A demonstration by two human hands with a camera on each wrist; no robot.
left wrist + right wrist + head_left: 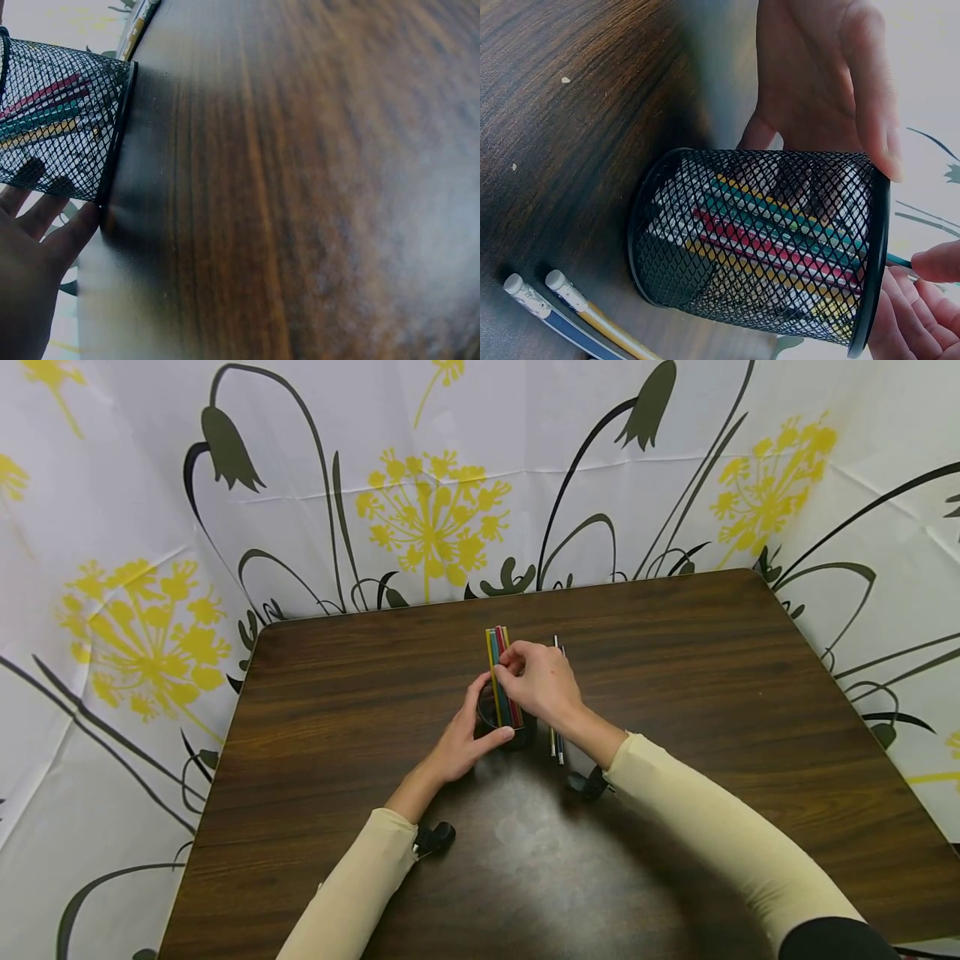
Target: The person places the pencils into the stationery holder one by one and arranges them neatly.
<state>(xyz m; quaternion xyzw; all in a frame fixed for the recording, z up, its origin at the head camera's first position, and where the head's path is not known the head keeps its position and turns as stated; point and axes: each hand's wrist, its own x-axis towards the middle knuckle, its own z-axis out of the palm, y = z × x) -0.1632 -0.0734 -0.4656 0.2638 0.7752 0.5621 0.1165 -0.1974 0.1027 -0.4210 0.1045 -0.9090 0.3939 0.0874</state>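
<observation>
The left hand (459,739) holds the mesh cup (780,307), fingers spread round its wall, thumb by its rim. Just above the cup, the right hand (542,681) pinches a green pencil (898,261) standing inside it; two loose pencils (571,295) lie beside it.

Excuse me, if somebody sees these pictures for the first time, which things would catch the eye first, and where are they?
Probably the coloured pencils first, standing in the black mesh cup, which the left hand holds while the right hand pinches at their upper part. Next, the big yellow flowers on the white cloth behind the table. Two loose pencils lie right of the cup.
</observation>
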